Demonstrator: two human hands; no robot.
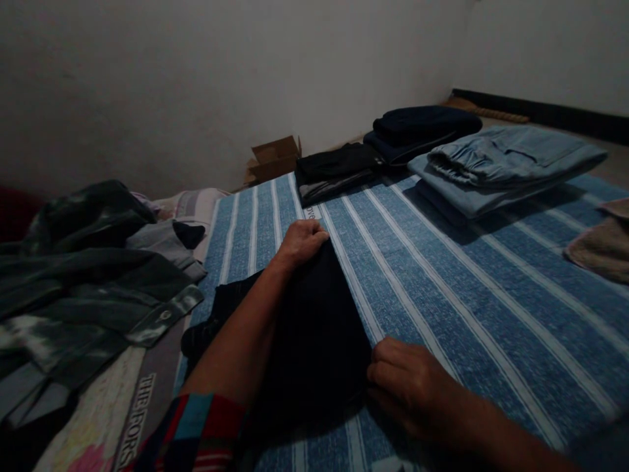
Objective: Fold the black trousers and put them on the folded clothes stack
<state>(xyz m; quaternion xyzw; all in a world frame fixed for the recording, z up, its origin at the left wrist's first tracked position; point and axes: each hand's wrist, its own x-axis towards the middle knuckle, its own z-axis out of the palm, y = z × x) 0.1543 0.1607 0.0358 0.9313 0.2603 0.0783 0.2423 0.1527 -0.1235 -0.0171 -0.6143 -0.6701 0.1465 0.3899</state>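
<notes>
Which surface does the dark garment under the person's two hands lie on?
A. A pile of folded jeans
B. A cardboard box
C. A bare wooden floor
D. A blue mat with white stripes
D: the dark garment, pressed by the left hand at its far end and the right hand at its near edge, lies flat on the blue striped mat.

Matt black cloth garment [314, 328] lying soft on coarse woven blue striped mat [466, 288], faded denim [501, 167] resting far right, plain brown cardboard box [272, 157] sitting beyond
</notes>
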